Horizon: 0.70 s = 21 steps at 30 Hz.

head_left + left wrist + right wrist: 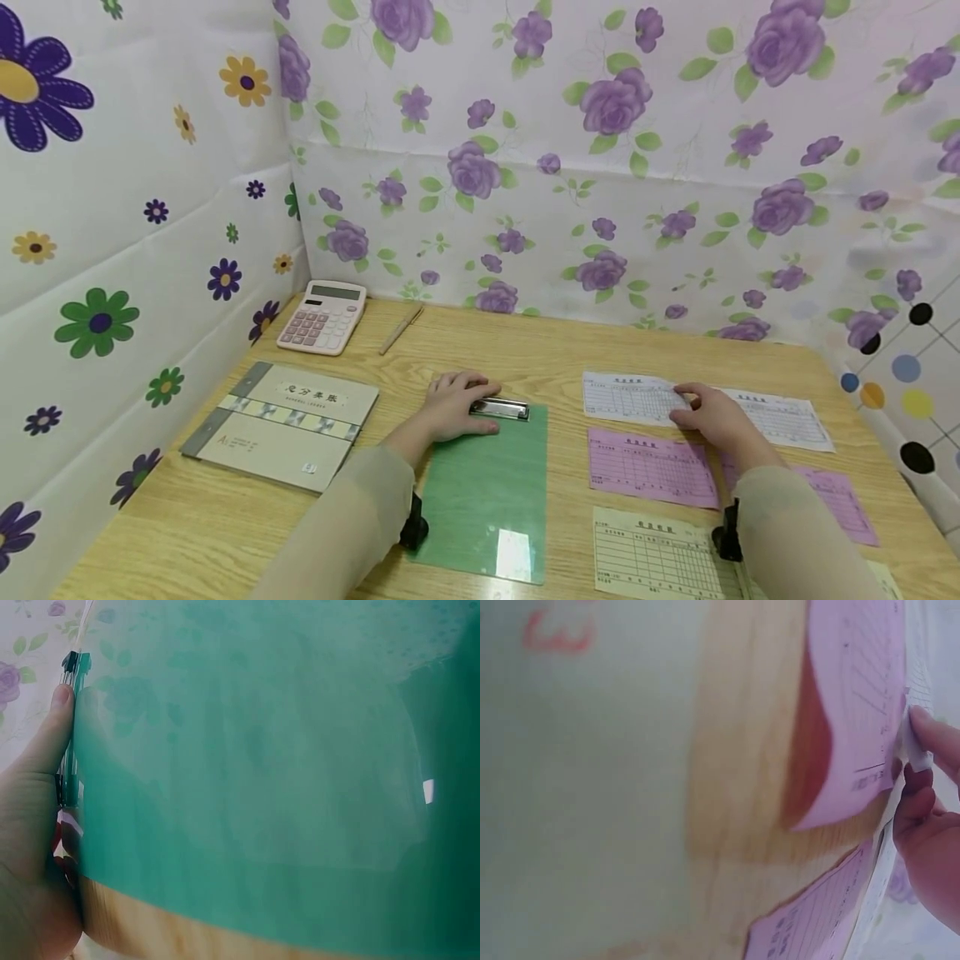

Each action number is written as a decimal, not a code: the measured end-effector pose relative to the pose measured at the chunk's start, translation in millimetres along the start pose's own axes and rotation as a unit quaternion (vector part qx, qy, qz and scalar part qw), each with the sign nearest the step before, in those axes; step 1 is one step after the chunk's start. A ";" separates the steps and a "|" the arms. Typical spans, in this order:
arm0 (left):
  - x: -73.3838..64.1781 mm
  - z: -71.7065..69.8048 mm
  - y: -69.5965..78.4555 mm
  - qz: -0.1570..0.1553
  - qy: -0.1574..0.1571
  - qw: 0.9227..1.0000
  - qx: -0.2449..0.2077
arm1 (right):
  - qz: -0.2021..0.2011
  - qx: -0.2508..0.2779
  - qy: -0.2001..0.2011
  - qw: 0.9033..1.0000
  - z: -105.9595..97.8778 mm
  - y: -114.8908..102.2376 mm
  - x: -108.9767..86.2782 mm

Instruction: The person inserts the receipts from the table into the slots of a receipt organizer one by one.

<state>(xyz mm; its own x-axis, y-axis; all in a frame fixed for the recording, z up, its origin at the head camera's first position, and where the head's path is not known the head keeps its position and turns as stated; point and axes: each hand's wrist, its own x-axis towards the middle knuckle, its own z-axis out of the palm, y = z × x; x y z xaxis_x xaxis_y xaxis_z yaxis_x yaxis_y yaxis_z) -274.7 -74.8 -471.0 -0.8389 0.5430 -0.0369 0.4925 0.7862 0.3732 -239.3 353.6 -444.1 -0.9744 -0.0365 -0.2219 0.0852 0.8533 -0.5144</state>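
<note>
A green clipboard [487,492] lies flat on the wooden table, its metal clip [506,408] at the far end. My left hand [453,408] rests on its far left corner, thumb and index finger beside the clip. The left wrist view shows the thumb [56,727] stretched out along the clip. On the right, my right hand [720,421] pinches the right edge of a white printed slip [630,398] between thumb and fingers. That pinched edge [917,742] is bent up in the right wrist view. Another white slip [783,417] lies partly behind this hand.
Pink slips [648,467] and yellow slips [663,554] lie in rows nearer me, partly under my right forearm. At the left are a ledger book [288,425], a pink calculator [322,318] and a pen [401,329]. Floral cloth [480,167] hangs behind the table.
</note>
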 end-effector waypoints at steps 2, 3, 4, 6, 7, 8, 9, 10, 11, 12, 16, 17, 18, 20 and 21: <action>0.0 0.2 -0.3 0.002 0.001 1.000 -0.001 | 0.006 0.016 -0.001 1.000 -1.5 -0.9 -1.0; 0.0 0.3 -0.3 0.004 0.002 1.000 -0.002 | 0.008 0.025 0.000 1.000 -1.7 -0.6 -0.8; 0.0 0.1 -0.2 0.003 0.001 1.000 -0.001 | 0.007 0.035 0.002 0.999 -2.2 -0.1 -0.4; 0.1 -0.5 0.1 0.004 0.002 1.000 -0.001 | 0.006 0.048 0.007 0.999 -3.3 0.6 0.0; 0.1 -0.9 0.4 0.005 0.003 1.000 -0.003 | 0.005 0.055 0.009 0.998 -4.1 1.0 -0.1; 0.0 -1.2 0.7 0.006 0.004 1.000 -0.004 | 0.004 0.065 0.010 0.998 -5.1 1.4 -0.3; 0.1 -1.8 0.8 0.007 0.005 1.000 -0.005 | 0.002 0.074 0.010 0.997 -6.1 1.4 -0.8; 0.0 -2.2 0.9 0.008 0.005 1.000 -0.005 | 0.001 0.084 0.011 0.996 -7.2 1.4 -1.4; -0.1 -2.5 1.0 0.011 0.008 1.000 -0.006 | 0.001 0.090 0.012 0.996 -8.2 1.0 -2.2; -0.4 -2.8 1.2 0.013 0.009 1.000 -0.006 | 0.001 0.098 0.013 0.995 -8.9 1.0 -2.5; -1.6 -3.1 1.3 0.014 0.009 1.000 -0.002 | -0.001 0.119 0.024 0.993 -10.7 -1.5 -4.8; -1.9 -3.0 1.3 0.013 0.008 1.000 -0.001 | 0.000 0.121 0.029 0.992 -11.2 -2.2 -5.7; -2.2 -2.8 1.4 0.013 0.008 1.000 0.000 | 0.001 0.125 0.033 0.992 -11.7 -2.8 -6.8; -2.5 -2.2 1.2 0.012 0.007 1.000 0.002 | 0.000 0.133 0.041 0.990 -13.2 -3.8 -9.6; -2.7 -2.0 1.1 0.012 0.006 1.000 0.002 | -0.001 0.136 0.044 0.990 -14.1 -4.2 -10.9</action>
<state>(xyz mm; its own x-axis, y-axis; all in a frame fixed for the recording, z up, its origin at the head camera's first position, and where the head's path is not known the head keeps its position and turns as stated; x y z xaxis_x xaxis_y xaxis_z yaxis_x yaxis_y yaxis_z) -272.4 -75.9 -468.6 -0.8300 0.5575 -0.0162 0.5128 0.7743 0.3709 -231.9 357.8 -427.9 -0.9879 0.0178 -0.1540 0.1247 0.6809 -0.7217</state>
